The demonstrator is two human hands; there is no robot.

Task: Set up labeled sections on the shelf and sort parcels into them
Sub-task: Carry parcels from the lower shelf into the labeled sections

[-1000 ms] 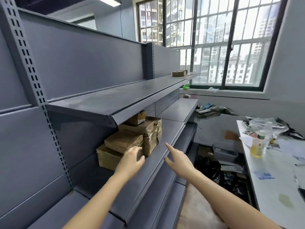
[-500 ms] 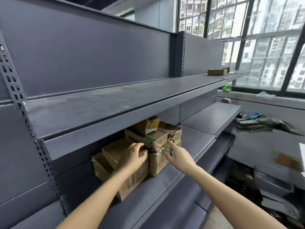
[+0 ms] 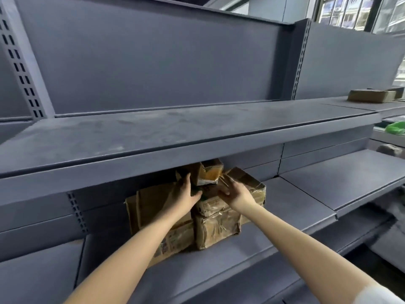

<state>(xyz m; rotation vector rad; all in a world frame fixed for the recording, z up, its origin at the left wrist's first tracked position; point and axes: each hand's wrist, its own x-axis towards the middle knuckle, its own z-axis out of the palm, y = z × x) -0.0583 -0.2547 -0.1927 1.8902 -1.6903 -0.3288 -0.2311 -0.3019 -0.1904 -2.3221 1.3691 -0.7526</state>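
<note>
Daylight enters through the window far up-right of the right hand. Deep shadow lies under the shelf just above it. Edges bow; slight blur throughout.

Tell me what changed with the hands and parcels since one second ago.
Both hands moved forward under the upper shelf to the stack. The left hand now touches the small top parcel on its left; the right hand reaches its right side. Nothing in the stack shifted.
</note>
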